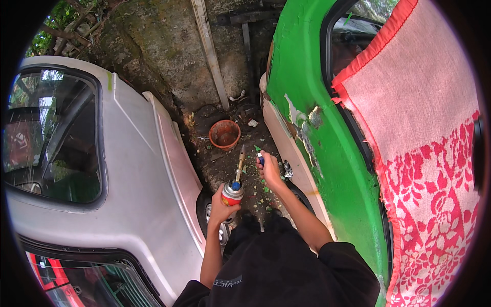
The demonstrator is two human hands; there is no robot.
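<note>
Black sleeves reach forward: left hand [221,204] grips torch canister [232,193], right hand [269,171] pinches lighter [260,158].

Torch and lighter, held up between two cars

The torch [233,187], a red-and-silver gas can with a blue valve and a brass nozzle, stands upright in the left hand [221,204], nozzle tipped far. The small blue lighter [260,158], in the right hand [270,171], sits just right of the nozzle tip.
</note>
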